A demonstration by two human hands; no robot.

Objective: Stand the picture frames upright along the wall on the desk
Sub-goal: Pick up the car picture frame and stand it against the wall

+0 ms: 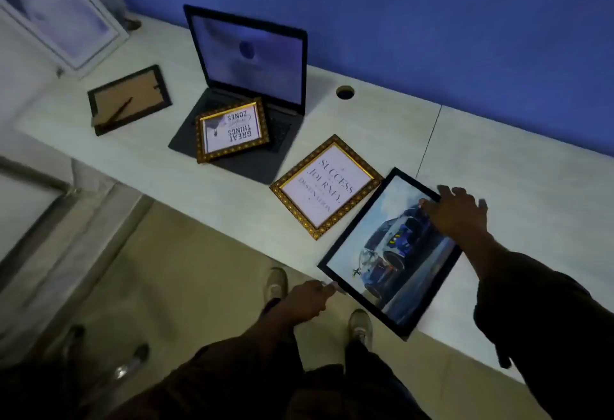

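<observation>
Frames stood: 0 of 4, all flat on table (382,114). Car frame (385,263), lower right: left hand (310,298) pinching its near corner, right hand (455,212) spread open on far edge. Left: two gold frames (327,185), one back-up frame (129,99).

Head view, tilted, looking steeply down on desk (365,127), close.

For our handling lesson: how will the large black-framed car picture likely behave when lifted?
The car picture looks flat and rigid, so probably stiff. Its glossy front may be slippery and breakable. It overhangs the desk edge, so it could tip off.
</observation>
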